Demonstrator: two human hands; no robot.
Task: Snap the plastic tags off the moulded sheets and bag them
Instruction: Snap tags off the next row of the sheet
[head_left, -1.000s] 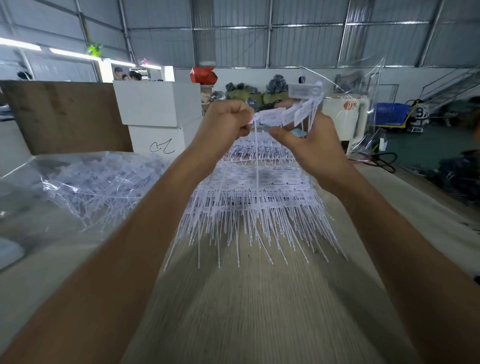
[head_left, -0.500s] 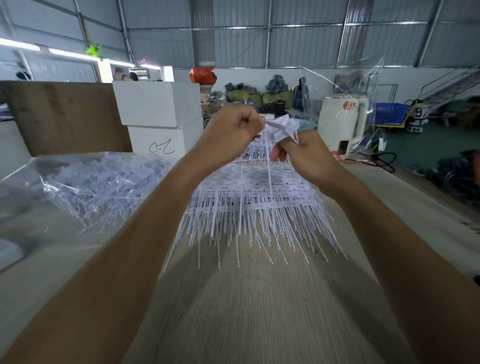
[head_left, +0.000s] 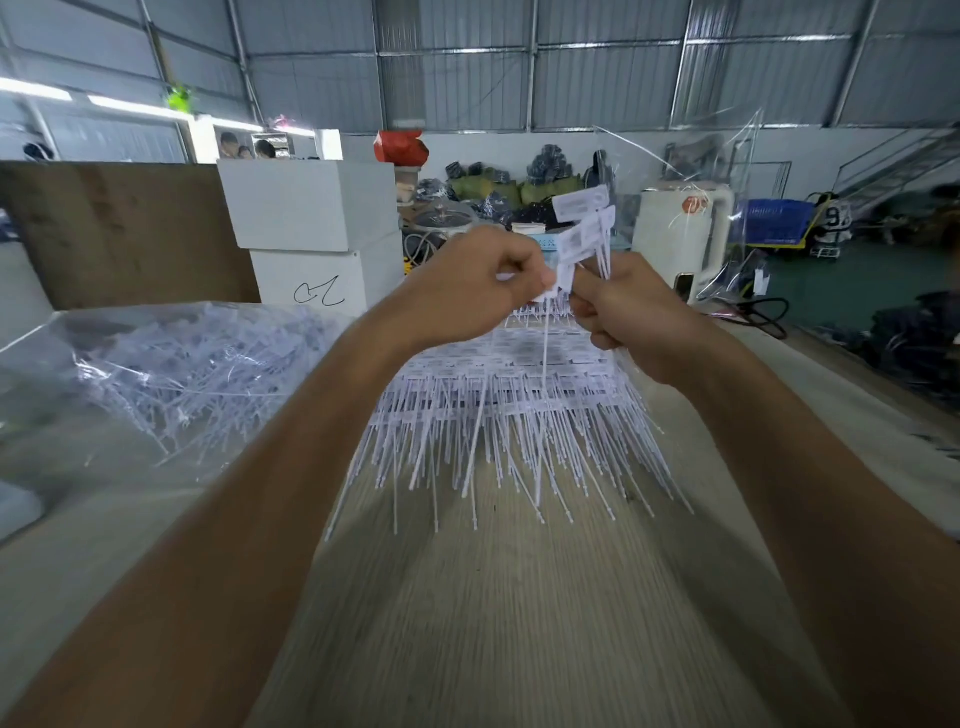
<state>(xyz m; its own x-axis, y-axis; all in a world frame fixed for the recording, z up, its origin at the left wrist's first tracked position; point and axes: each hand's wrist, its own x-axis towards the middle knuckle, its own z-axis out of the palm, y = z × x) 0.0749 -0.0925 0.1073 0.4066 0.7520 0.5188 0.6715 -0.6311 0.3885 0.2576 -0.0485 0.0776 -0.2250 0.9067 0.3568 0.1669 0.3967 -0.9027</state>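
I see the worktable (head_left: 519, 623) filling the lower frame, its pale woven surface running away from me. On its left side lies a large clear bag (head_left: 156, 374), and through the plastic I read a loose heap of white tags. At the centre of the table, beyond my wrists, sits the stack of moulded sheets (head_left: 498, 410); the flat tag heads lie in rows toward the far end, and the thin white tails fan out toward me and overhang the stack's near edge.

Behind the bag stand two white boxes (head_left: 311, 228), one on the other, the lower one bearing a black scribble. A brown board (head_left: 124, 228) leans to their left. Further right I see a white appliance (head_left: 680, 234) with a red mark.

Both forearms reach in from the bottom corners and meet above the stack. My left hand (head_left: 483, 280) is curled into a fist, thumb and fingers pinching the end of a small strip of tags (head_left: 576, 234). My right hand (head_left: 623, 312) is curled round the same strip from the other side. The strip rises up and to the right from between the two hands, with several rectangular heads fanned out; one thin tail hangs straight down from the grip toward the stack
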